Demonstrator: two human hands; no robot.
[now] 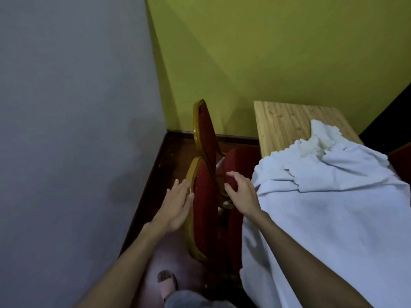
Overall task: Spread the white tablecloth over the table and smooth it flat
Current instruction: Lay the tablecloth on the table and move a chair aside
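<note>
The white tablecloth [333,207] lies rumpled over the near part of the light wooden table [282,123], bunched in folds towards the far end, with one side hanging down the table's left edge. The far end of the tabletop is bare wood. My left hand [178,205] rests with fingers apart against the gold frame of the nearer red chair [203,207]. My right hand [241,190] hovers with curled, spread fingers over that chair's seat edge, just left of the hanging cloth. Neither hand holds the cloth.
Two red chairs with gold frames stand side by side between the grey wall [73,130] and the table; the farther chair [205,127] is by the yellow-green wall [266,52]. My sandalled foot [166,283] is on the dark floor below.
</note>
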